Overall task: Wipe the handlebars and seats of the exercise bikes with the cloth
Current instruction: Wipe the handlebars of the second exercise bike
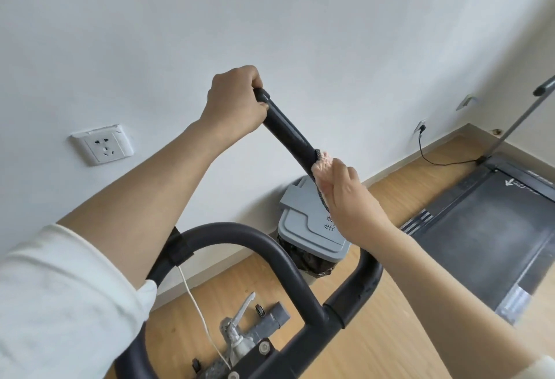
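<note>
Two hands are used: the handlebar (285, 129) tip is gripped by the left hand (237, 102), likely to steady it, while the cloth (322, 165) is squeezed round it by the right hand (348, 198).

**Soft, Even Daylight Through a Wide Lens**

The scene was bright and evenly lit. Diffuse light left the white wall (300, 18) pale and almost shadowless. A faint sheen ran along the black handlebar (240, 236) loop, with no hard glare. The white sleeve (60, 303) at lower left looked washed out and soft. Wide-angle distortion bent the line where wall met wooden floor (405, 189) and tilted the treadmill (486, 228) at the right edge. Fine detail was slightly smeared.
</note>
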